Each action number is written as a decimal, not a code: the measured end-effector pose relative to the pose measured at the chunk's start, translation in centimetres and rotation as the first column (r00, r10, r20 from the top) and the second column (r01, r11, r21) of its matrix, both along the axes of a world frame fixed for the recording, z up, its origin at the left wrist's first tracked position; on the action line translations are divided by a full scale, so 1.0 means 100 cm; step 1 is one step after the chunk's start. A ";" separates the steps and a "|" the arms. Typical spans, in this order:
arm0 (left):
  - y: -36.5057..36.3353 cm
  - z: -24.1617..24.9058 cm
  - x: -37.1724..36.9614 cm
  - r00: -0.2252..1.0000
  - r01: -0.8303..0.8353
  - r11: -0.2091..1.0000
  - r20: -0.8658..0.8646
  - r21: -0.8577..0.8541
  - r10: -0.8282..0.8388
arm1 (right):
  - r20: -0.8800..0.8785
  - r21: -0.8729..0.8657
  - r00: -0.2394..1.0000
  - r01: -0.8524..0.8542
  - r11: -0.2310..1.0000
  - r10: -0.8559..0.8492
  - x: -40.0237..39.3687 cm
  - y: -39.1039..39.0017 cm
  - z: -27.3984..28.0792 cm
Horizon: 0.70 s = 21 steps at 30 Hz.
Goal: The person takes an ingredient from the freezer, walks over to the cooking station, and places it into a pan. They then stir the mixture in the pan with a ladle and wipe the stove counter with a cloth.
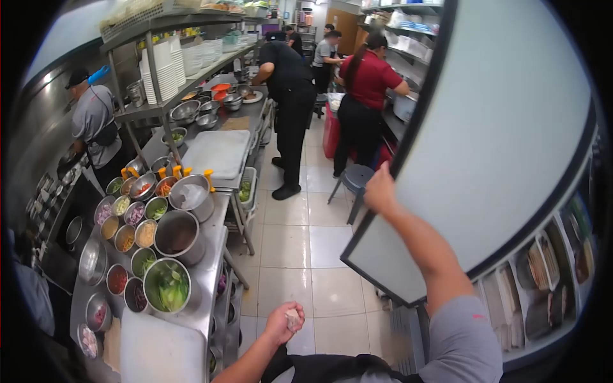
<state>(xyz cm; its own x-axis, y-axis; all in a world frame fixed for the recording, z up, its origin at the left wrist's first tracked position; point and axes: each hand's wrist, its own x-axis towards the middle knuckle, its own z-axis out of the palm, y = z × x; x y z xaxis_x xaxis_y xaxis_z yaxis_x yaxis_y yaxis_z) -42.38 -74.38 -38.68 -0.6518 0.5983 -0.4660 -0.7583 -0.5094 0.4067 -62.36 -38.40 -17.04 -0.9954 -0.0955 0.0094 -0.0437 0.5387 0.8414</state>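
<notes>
My left hand (pixel 281 324) is closed around a small pale lump (pixel 292 319), low in the middle of the view above the tiled floor. My right hand (pixel 381 189) is raised and closed on the dark-framed edge of a large open door (pixel 491 127). Behind that door, at the lower right, shelves hold packed items (pixel 511 306). To the left of my left hand stands a steel counter (pixel 214 255) with a white cutting board (pixel 163 348) and a pot of green vegetables (pixel 167 286).
Several metal bowls and a large pot (pixel 179 236) crowd the left counter, under a shelf of stacked dishes (pixel 159 70). A person in black (pixel 290 96) and one in red (pixel 370 76) stand ahead. A grey stool (pixel 357 177) is by the door's edge.
</notes>
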 end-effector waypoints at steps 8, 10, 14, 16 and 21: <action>-0.084 -0.021 -0.056 0.975 -0.182 0.983 0.129 -0.012 0.182 | 0.093 0.087 0.809 0.574 0.814 -0.580 -0.119 0.034 -0.025; -0.089 -0.026 -0.064 0.970 -0.204 0.979 0.131 -0.019 0.204 | 0.197 0.110 0.838 0.497 0.861 -0.509 -0.078 -0.015 -0.008; -0.069 -0.033 -0.088 0.977 -0.189 0.980 0.115 0.059 0.181 | 0.328 0.078 0.861 0.385 0.920 -0.389 0.025 -0.092 -0.018; -0.046 -0.023 -0.096 0.989 -0.128 0.990 0.084 0.054 0.123 | 0.358 -0.251 0.919 0.263 0.932 -0.163 0.107 -0.131 -0.029; 0.006 0.038 -0.070 0.999 0.025 0.998 -0.035 0.062 -0.022 | 0.466 -0.815 0.884 0.440 -0.376 0.024 0.311 -0.190 -0.076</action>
<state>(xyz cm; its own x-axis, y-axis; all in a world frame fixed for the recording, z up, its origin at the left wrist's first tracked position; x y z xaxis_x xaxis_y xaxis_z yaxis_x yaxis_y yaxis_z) -49.42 -73.78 -34.85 -0.6520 0.6407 -0.4055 -0.7568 -0.5166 0.4005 -31.30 -57.42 -24.63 -0.9207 0.0209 -0.3896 0.3298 0.5754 -0.7485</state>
